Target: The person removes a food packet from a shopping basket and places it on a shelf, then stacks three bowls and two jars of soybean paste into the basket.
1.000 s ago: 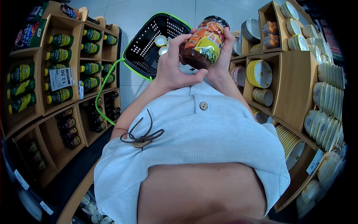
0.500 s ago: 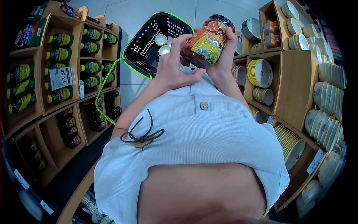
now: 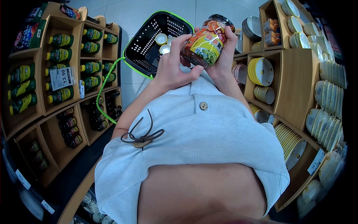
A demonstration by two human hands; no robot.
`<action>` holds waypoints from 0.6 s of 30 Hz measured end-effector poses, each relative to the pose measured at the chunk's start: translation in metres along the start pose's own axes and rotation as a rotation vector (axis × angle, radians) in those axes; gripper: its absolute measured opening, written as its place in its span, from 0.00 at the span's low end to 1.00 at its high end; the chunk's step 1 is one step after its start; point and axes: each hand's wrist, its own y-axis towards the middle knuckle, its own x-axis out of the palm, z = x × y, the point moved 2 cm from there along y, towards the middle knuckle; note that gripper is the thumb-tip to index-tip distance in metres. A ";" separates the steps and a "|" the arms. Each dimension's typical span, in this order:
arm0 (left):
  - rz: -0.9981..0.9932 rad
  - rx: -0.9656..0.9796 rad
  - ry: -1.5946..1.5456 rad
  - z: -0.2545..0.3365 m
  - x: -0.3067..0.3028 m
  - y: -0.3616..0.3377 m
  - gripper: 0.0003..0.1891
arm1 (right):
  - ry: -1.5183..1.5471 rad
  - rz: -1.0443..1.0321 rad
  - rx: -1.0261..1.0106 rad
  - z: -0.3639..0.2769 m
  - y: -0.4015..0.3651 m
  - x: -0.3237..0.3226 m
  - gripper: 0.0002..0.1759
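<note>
Both hands hold a glass jar (image 3: 207, 44) with a dark lid and a red, yellow and green label. It is tilted, its lid pointing up and to the right. My left hand (image 3: 172, 67) grips the jar's left side and lower end, fingers curled along the glass. Around the right side wraps my right hand (image 3: 223, 56), thumb near the lid. A black basket (image 3: 140, 46) with a bright green rim is beyond my left hand, with several small, pale round items (image 3: 161, 39) inside. Its green handle (image 3: 101, 93) reaches to my left forearm.
Wooden shelves on the left hold green bottles with yellow caps (image 3: 59, 54) and dark jars (image 3: 69, 125), with a price tag (image 3: 61, 78) in front. Shelves on the right carry stacked plates (image 3: 260, 72) and bowls (image 3: 298, 40). Tiled floor (image 3: 126, 11) shows ahead.
My left thumb has shifted slightly at the jar's lower end, and the jar has turned a little. Both hands still hold it in nearly the same place.
</note>
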 end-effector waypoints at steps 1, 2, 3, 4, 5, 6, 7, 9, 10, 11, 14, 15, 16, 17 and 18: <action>0.024 0.032 0.007 -0.001 0.001 0.000 0.40 | 0.000 0.002 0.002 0.000 0.000 0.000 0.32; 0.022 0.034 -0.001 -0.001 0.001 0.000 0.40 | -0.007 0.000 0.001 0.000 0.001 -0.002 0.32; 0.020 0.035 -0.010 0.000 0.001 0.000 0.39 | -0.015 -0.003 -0.001 0.000 0.001 -0.004 0.32; 0.018 0.036 -0.019 0.001 0.001 0.000 0.39 | -0.022 -0.005 -0.002 0.000 0.002 -0.006 0.32; 0.009 0.016 -0.031 0.001 0.001 0.000 0.38 | -0.025 -0.005 -0.006 0.001 0.002 -0.006 0.32; -0.001 -0.003 -0.043 0.001 0.001 0.000 0.38 | -0.027 -0.006 -0.009 0.001 0.002 -0.006 0.32; -0.011 -0.022 -0.056 0.001 0.000 -0.001 0.37 | -0.030 -0.006 -0.013 0.001 0.002 -0.006 0.32; -0.012 -0.024 -0.102 0.000 0.000 -0.001 0.36 | -0.028 -0.016 -0.006 0.001 0.004 -0.008 0.32; -0.013 -0.025 -0.124 0.000 0.000 -0.001 0.35 | -0.027 -0.021 -0.002 0.001 0.004 -0.009 0.32; -0.016 -0.039 -0.147 -0.001 0.001 -0.001 0.35 | -0.029 -0.014 -0.002 0.002 0.004 -0.009 0.32; -0.024 -0.073 -0.198 -0.003 0.001 -0.003 0.34 | -0.041 0.003 -0.003 0.002 0.004 -0.008 0.32; -0.026 -0.080 -0.204 -0.002 0.001 -0.003 0.34 | -0.048 0.006 -0.004 0.002 0.004 -0.008 0.32; -0.029 -0.087 -0.211 -0.002 0.001 -0.003 0.33 | -0.055 0.009 -0.006 0.002 0.004 -0.008 0.33; -0.032 -0.097 -0.229 -0.002 0.001 -0.003 0.33 | -0.056 0.008 -0.005 0.002 0.004 -0.009 0.33; -0.035 -0.107 -0.247 -0.003 0.000 -0.003 0.33 | -0.058 0.007 -0.005 0.002 0.004 -0.009 0.33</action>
